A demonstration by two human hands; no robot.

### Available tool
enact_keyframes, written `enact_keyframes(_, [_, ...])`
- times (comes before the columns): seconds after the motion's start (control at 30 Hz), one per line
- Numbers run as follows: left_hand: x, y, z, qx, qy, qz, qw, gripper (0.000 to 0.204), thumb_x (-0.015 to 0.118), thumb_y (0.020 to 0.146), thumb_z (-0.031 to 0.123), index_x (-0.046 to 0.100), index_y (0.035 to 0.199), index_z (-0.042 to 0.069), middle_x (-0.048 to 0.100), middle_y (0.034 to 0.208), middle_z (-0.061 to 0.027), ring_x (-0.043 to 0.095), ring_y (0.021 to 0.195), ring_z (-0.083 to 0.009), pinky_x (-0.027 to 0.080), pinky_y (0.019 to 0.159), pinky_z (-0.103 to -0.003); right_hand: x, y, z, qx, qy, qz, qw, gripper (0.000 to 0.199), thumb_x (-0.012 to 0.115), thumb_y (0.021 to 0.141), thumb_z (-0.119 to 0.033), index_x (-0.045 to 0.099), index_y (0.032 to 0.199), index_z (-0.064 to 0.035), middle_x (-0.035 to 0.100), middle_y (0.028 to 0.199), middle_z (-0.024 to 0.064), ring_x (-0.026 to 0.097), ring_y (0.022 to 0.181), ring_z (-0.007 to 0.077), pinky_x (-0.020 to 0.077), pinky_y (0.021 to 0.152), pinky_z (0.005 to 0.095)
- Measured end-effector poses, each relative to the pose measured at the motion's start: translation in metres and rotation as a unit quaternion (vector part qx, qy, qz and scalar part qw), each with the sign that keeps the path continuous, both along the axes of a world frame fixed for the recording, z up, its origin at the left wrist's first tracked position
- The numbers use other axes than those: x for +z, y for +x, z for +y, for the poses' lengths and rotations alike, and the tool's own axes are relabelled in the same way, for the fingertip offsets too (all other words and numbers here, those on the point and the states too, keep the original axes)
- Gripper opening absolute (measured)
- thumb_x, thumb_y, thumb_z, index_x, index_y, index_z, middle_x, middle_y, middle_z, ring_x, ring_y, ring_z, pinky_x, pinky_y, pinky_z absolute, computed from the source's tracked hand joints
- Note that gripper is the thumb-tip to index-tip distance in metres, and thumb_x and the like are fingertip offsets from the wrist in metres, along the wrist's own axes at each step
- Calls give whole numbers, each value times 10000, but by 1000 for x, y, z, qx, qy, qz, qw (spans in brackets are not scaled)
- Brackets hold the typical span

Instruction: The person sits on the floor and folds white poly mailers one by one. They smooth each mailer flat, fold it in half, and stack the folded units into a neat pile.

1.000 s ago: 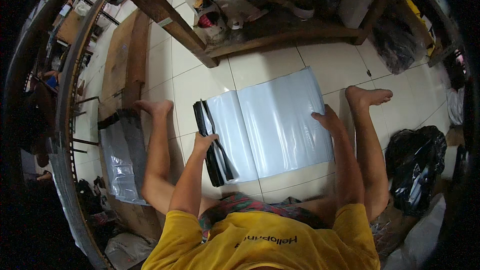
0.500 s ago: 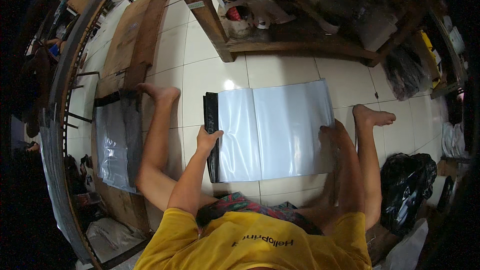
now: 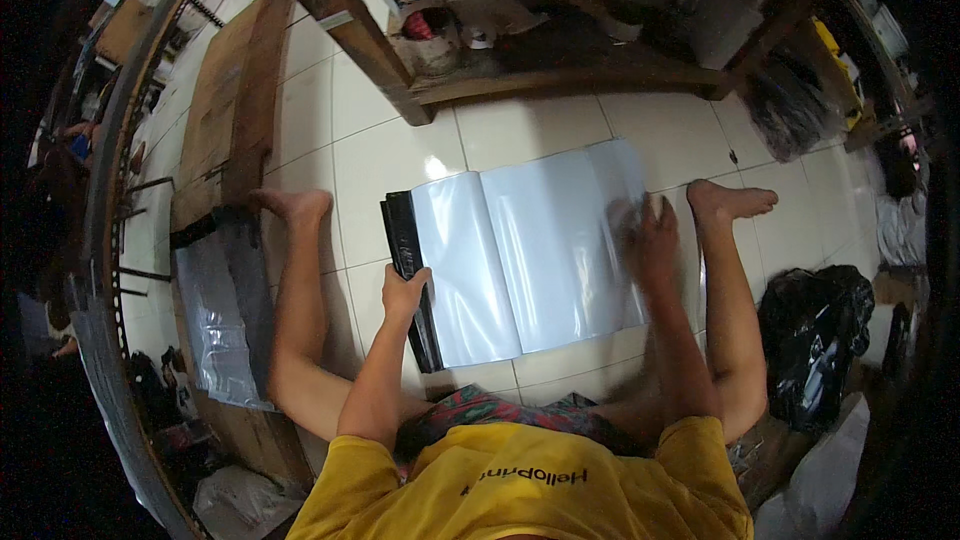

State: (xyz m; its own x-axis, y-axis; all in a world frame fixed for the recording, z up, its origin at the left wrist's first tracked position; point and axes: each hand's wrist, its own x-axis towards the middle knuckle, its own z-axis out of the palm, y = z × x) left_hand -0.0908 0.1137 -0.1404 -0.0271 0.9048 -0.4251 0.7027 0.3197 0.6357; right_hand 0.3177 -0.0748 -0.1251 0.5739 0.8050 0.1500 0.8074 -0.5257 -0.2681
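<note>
A large, glossy pale plastic sheet (image 3: 545,260) lies across the floor between my legs, with a crease down it and a black folded strip (image 3: 404,240) along its left side. My left hand (image 3: 404,292) grips that black strip, thumb on top. At the opposite end, my right hand (image 3: 655,240) is over the sheet's right edge, its fingers bent a little and apart. The fingers are slightly blurred, and no hold on the plastic shows there.
To the left, a grey plastic piece with a black band (image 3: 225,305) lies on a long wooden board (image 3: 225,100). Ahead stands a low wooden table (image 3: 560,80) with clutter beneath. A black plastic bag (image 3: 815,345) sits at right. A metal rack post (image 3: 115,190) rises at far left.
The view has shifted, and the sheet appears slightly tilted. My right hand has moved up along the right edge, its fingers now apart. My left hand keeps its grip on the black strip.
</note>
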Motion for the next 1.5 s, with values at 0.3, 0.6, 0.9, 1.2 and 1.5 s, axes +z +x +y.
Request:
enact_keyframes(0.3, [-6,12,-19,-55,140,23,988,719,696,900,293,389,1406,-114,589,1268,-310,593,1175,-423,447,1036,-436,-16,-53,2,191,-42,-33,980,712,595,939,-513,419,1510,-126,342,1576,223,287,1475,423,179,1178,673])
enact_keyframes(0.6, [-16,5,-19,-59,145,-25,987,768,722,901,352,405,1407,-130,547,1302,-326,548,1212,-438,419,1060,-455,-5,-34,1,189,-89,-20,978,775,540,943,-585,373,1536,-116,278,1602,253,239,1484,463,122,1185,676])
enact_keyframes(0.9, [25,49,-15,-148,391,147,897,772,731,833,282,413,1420,-108,413,1400,-361,470,1237,-503,375,1079,-532,-7,-25,-10,171,-93,-18,981,824,501,950,-626,333,1560,-99,217,1603,319,175,1496,498,88,1181,686])
enact_keyframes(1.2, [13,173,-90,-504,203,83,835,831,538,960,528,315,1537,-28,256,1629,-209,166,1538,-347,98,1242,-541,-6,-22,-12,176,-109,-21,978,834,526,929,-641,345,1562,-129,219,1619,284,187,1496,492,97,1160,714])
enact_keyframes(1.5, [9,106,-60,-423,206,160,868,831,539,964,466,280,1524,-89,242,1606,-287,153,1526,-405,77,1232,-563,5,-20,-4,155,-173,14,973,851,519,953,-598,278,1577,-71,245,1616,268,155,1517,458,47,1178,691])
